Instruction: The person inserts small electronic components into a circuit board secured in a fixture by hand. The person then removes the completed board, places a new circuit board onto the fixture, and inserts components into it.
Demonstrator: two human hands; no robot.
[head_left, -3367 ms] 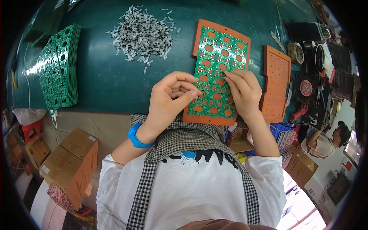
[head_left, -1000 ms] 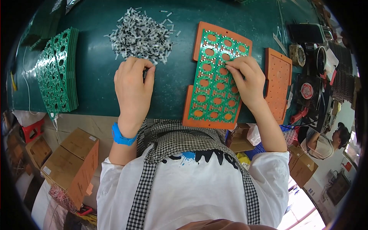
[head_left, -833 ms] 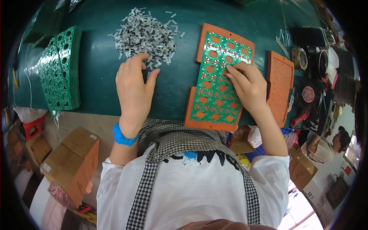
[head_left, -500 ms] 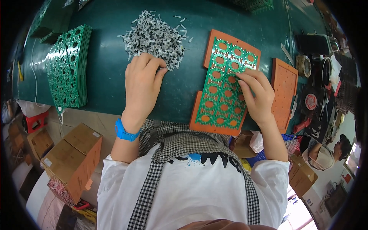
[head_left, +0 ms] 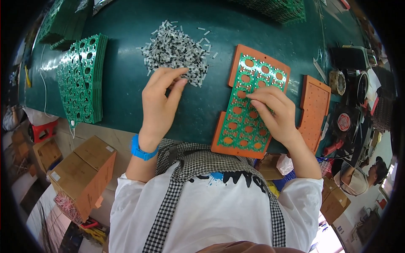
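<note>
My left hand, with a blue band on its wrist, is at the near edge of a heap of small clear-and-dark slips. Its fingers are bent toward the thumb in a loose pinch; anything between the tips is too small to make out. On the right, a green circuit board panel with rows of oval holes lies on an orange tray. My right hand is over the panel's middle, thumb and forefinger pinched near an oval hole in the left column. Whatever they hold is hidden.
A stack of green panels stands at the left, with more stacks at the far edge. Another orange tray lies right of the panel. Cardboard boxes are on the floor at left. Another person is at far right.
My right hand has moved left across the panel, toward its left column. My left thumb and forefinger have parted slightly at the heap. The whole view has shifted a little.
</note>
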